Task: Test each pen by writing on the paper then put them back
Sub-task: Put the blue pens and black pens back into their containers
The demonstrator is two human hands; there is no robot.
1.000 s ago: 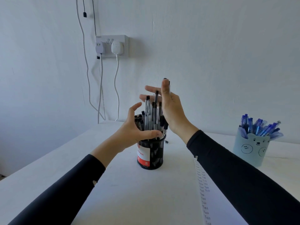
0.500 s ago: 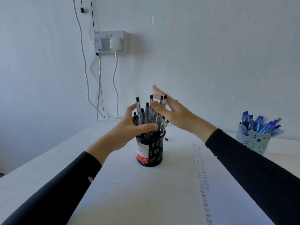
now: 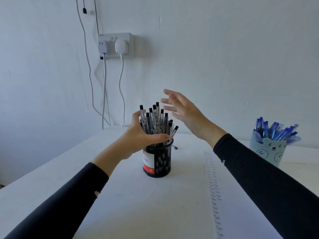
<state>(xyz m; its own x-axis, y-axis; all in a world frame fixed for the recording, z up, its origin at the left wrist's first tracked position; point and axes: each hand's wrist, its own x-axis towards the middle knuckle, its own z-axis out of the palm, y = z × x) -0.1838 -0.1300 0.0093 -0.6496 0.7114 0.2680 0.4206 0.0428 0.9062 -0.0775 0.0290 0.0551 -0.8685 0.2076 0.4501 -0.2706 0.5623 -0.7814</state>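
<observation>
A black mesh pen holder point(image 3: 159, 163) with a red and white label stands mid-table, packed with several black-capped clear pens point(image 3: 155, 121). My left hand point(image 3: 141, 135) curls round the bundle of pens just above the holder's rim, thumb across the front. My right hand point(image 3: 184, 112) hovers to the right of the pens, fingers spread and blurred, holding nothing. The paper point(image 3: 229, 200) lies at the right under my right arm, with a column of handwritten "Test" words down its left edge.
A pale blue bear-face cup point(image 3: 269, 152) full of blue pens point(image 3: 274, 131) stands at the far right. One pen point(image 3: 174, 147) lies on the table behind the mesh holder. A wall socket point(image 3: 115, 44) with plugs and hanging cables is on the wall behind.
My right hand let a pen drop back into the holder and has drawn away to the right, fingers spread. My left hand has stayed wrapped round the pens.
</observation>
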